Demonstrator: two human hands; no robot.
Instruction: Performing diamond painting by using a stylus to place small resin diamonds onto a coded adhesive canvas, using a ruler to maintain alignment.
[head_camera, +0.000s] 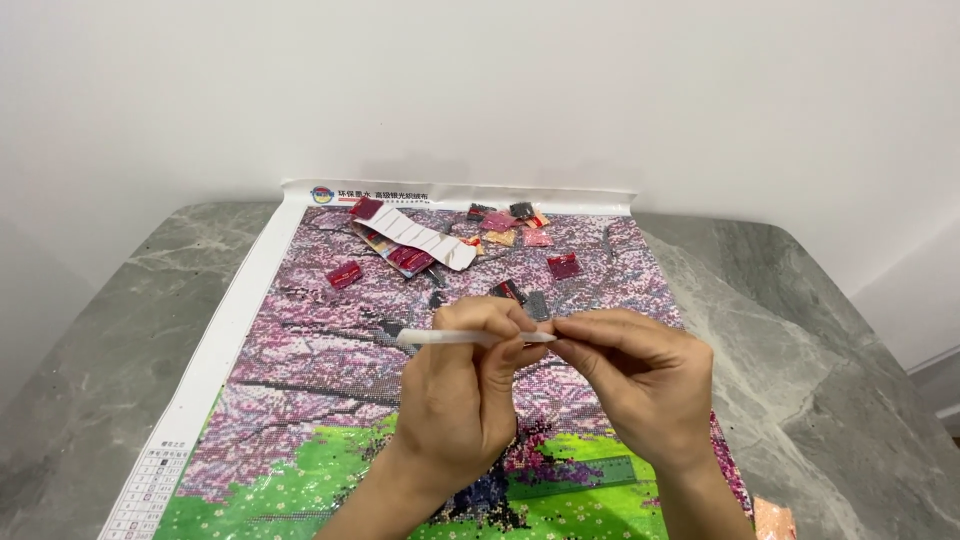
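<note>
Mid-frame, left hand pinches white pen; right hand fingertips pinch its tip. Judgement: keep the pen steady above the canvas, clear of the packets.

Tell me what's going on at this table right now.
A person sits over a diamond-painting canvas of pink blossom trees and green grass, spread on a grey marble table. The left hand holds a white applicator pen, and the right hand pinches at its tip with the fingertips. Small bags of beads, mostly red and pink, and a white paper strip lie scattered at the far end of the canvas.
</note>
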